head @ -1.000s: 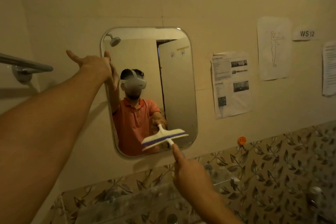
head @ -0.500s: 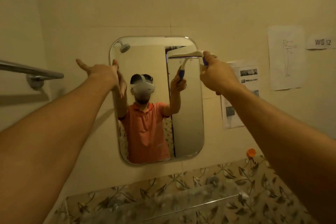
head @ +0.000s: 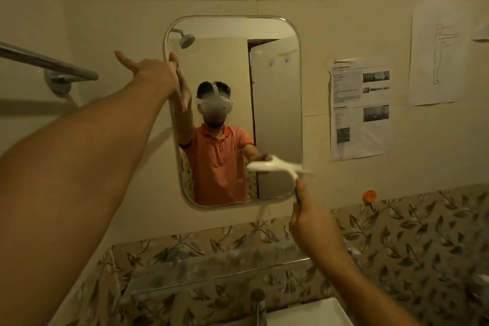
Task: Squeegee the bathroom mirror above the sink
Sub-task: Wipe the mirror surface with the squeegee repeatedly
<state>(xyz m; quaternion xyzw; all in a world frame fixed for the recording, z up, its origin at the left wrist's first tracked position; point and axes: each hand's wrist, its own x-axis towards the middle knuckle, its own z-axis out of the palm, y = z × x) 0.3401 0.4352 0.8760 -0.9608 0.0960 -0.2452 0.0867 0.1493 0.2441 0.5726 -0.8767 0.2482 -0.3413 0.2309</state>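
Mirror (head: 275, 92) fixed on wall above sink (head: 304, 312). Squeegee (head: 277, 166) blade laid low on right part of glass, blurred. Handle gripped in right hand (head: 312, 222), likely for downward pull. Left hand (head: 153, 71) spread flat at mirror's left edge, apparently for bracing. Sink contents not visible.

A glass shelf (head: 219, 276) below the mirror (head: 275, 103) carries what may be a small, blurred item (head: 176, 257).
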